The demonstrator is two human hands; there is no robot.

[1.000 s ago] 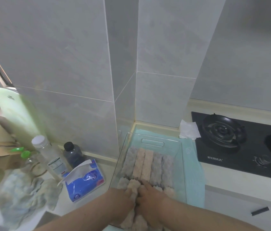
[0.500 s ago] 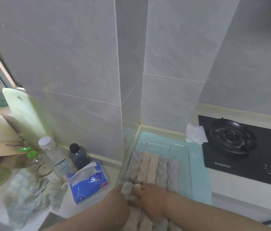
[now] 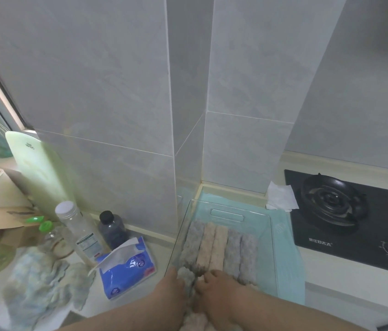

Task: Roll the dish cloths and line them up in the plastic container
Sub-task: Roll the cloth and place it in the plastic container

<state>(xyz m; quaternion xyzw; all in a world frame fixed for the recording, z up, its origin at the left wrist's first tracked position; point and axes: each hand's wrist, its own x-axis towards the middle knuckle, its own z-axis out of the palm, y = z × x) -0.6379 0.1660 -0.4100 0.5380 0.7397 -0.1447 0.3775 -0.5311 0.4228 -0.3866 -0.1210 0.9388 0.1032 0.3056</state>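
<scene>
Clear plastic fills my downward view from the head camera: the plastic container (image 3: 227,206) stands on a teal mat (image 3: 292,271) on the table (image 3: 326,280), pushed into the tiled corner. In its far half, five rolled dish cloths (image 3: 220,247) lie side by side and touching, pointing away from me: one grey, two beige, two grey. A nearer row sits in front of them, mostly hidden under my hands.

My left hand (image 3: 171,286) is at the container's near left corner, curled round a grey roll (image 3: 186,276). My right hand (image 3: 215,285) lies just beside it, knuckles up. Its fingers (image 3: 202,280) are bent down against that roll and the near ends of the beige ones; whether they pinch anything I cannot tell.

Left of the container lie a blue tissue pack (image 3: 126,268), a clear bottle (image 3: 78,232) with a white cap and a dark bottle (image 3: 112,229) with a black cap. A crumpled pale cloth (image 3: 38,280) lies nearer me. A green cutting board (image 3: 40,168) leans on the wall. Right of the mat is a black gas hob (image 3: 350,211), with a white paper tissue (image 3: 281,197) at its far left corner.
</scene>
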